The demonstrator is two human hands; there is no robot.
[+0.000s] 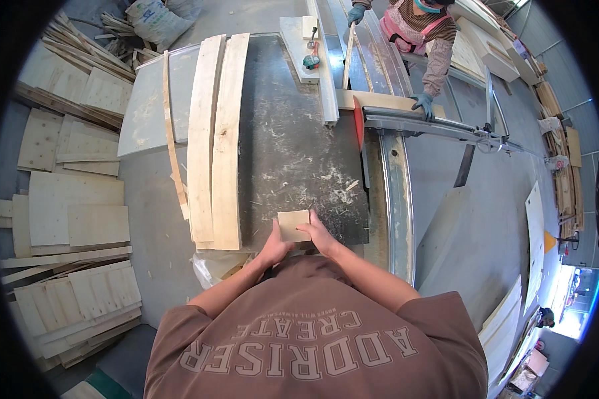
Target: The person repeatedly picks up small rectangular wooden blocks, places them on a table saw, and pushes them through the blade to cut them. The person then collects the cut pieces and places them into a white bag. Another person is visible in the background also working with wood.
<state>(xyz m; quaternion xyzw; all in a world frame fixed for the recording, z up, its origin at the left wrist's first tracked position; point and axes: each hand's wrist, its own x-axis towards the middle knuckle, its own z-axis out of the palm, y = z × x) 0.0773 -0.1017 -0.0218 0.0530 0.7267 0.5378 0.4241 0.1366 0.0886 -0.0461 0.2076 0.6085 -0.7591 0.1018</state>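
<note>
A small, pale, squarish piece of wood (293, 225) is held between my two hands at the near edge of the dark saw table (279, 143). My left hand (275, 245) grips its left side, and my right hand (319, 234) grips its right side with the thumb lying over the top face. Sawdust and splinters lie scattered on the table just beyond. To the left, two long wooden boards (227, 146) rest side by side, with a narrow wooden strip (172, 133) beside them.
Across the saw, a gloved co-worker (422, 40) touches a board (386, 102) lying against the metal fence (412, 123). A red upright guard (359, 123) stands at the table's right side. Stacked plywood (80, 213) fills the left floor. A green-and-red tool (311, 60) lies at the back.
</note>
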